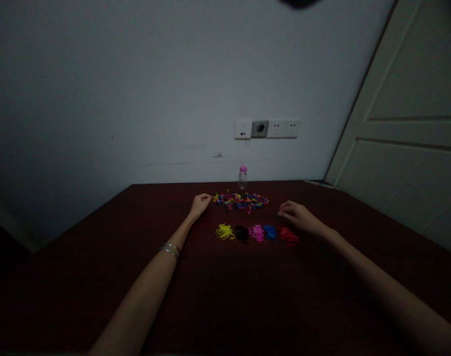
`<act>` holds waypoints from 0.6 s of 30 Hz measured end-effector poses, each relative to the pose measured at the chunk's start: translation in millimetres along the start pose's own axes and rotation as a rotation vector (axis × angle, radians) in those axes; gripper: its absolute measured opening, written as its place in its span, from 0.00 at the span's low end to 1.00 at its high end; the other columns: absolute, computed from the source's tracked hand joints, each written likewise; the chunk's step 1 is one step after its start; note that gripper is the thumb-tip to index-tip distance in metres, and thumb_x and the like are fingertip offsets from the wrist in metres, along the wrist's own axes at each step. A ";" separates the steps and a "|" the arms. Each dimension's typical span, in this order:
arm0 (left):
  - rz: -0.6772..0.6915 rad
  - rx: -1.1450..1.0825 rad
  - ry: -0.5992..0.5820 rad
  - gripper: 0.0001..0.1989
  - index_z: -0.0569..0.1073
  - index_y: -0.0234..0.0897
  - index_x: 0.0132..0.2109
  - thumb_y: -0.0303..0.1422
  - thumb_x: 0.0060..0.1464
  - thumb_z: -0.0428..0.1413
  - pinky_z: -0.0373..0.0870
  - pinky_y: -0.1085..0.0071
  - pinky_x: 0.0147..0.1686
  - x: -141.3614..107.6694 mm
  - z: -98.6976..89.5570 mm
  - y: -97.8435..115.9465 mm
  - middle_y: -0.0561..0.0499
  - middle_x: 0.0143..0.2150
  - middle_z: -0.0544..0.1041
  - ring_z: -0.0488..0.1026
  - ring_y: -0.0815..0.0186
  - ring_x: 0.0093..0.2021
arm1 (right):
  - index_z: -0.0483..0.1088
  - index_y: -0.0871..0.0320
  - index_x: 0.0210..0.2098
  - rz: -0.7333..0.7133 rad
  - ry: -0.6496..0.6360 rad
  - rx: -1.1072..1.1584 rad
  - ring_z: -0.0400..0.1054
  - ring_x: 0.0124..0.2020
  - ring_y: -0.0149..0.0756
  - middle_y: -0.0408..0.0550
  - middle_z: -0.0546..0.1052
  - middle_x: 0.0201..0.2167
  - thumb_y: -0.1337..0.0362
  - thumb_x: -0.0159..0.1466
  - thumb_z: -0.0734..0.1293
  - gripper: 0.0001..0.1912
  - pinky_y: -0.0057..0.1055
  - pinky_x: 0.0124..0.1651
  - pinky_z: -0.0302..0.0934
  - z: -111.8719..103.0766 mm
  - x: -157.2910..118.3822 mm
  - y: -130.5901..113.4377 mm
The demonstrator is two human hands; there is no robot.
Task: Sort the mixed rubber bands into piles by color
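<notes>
A mixed heap of small coloured rubber bands (pixel 242 200) lies across the dark tabletop. At its left end is my left hand (pixel 201 202), closed with the fingertips pinched at the edge of the heap; what they hold is too small to tell. My right hand (pixel 295 214) is to the right of the heap, above and beside the red rubber bands (pixel 288 236). Its fingers are curled in together, and anything between them is hidden. Sorted piles form a row nearer me: yellow rubber bands (pixel 224 231), black rubber bands (pixel 242 233), pink rubber bands (pixel 257 233) and blue rubber bands (pixel 270 232).
Behind the heap a small clear bottle with a pink top (pixel 242 178) stands upright near the wall. Wall sockets (pixel 283 129) are mounted above the dark red-brown table (pixel 225 296). A pale panelled door (pixel 407 128) is at the right.
</notes>
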State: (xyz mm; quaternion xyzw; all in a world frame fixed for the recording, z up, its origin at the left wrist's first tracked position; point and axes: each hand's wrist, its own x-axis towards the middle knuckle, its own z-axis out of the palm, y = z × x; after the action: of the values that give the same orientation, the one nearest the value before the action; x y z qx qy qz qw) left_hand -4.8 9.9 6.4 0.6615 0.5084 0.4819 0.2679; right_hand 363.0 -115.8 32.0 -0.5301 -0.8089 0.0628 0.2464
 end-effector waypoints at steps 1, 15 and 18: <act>0.024 0.031 -0.010 0.11 0.77 0.31 0.32 0.32 0.45 0.52 0.63 0.74 0.31 -0.3 0.7 0.0 0.49 0.24 0.74 0.68 0.69 0.26 | 0.74 0.58 0.34 0.027 0.013 -0.032 0.67 0.42 0.39 0.52 0.72 0.41 0.56 0.62 0.58 0.16 0.33 0.48 0.61 0.6 0.9 8.5; 0.202 0.420 -0.342 0.13 0.78 0.39 0.28 0.44 0.40 0.59 0.58 0.75 0.26 -15.3 11.6 39.9 0.51 0.24 0.73 0.67 0.68 0.26 | 0.70 0.61 0.48 0.202 0.112 -0.176 0.61 0.56 0.45 0.58 0.69 0.52 0.56 0.64 0.54 0.22 0.42 0.58 0.53 33.8 -11.7 66.5; 0.185 0.456 -0.350 0.13 0.78 0.40 0.28 0.44 0.36 0.62 0.58 0.75 0.26 -18.2 16.0 43.3 0.51 0.26 0.74 0.68 0.66 0.28 | 0.70 0.62 0.48 0.212 0.105 -0.194 0.60 0.56 0.44 0.58 0.69 0.53 0.56 0.64 0.54 0.23 0.41 0.59 0.52 33.9 -11.1 66.7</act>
State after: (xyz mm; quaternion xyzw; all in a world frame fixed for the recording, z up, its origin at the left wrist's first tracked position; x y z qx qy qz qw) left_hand 27.4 -19.6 30.1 0.8212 0.4870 0.2563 0.1508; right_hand 406.0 -91.5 -25.4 -0.6364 -0.7367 -0.0179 0.2279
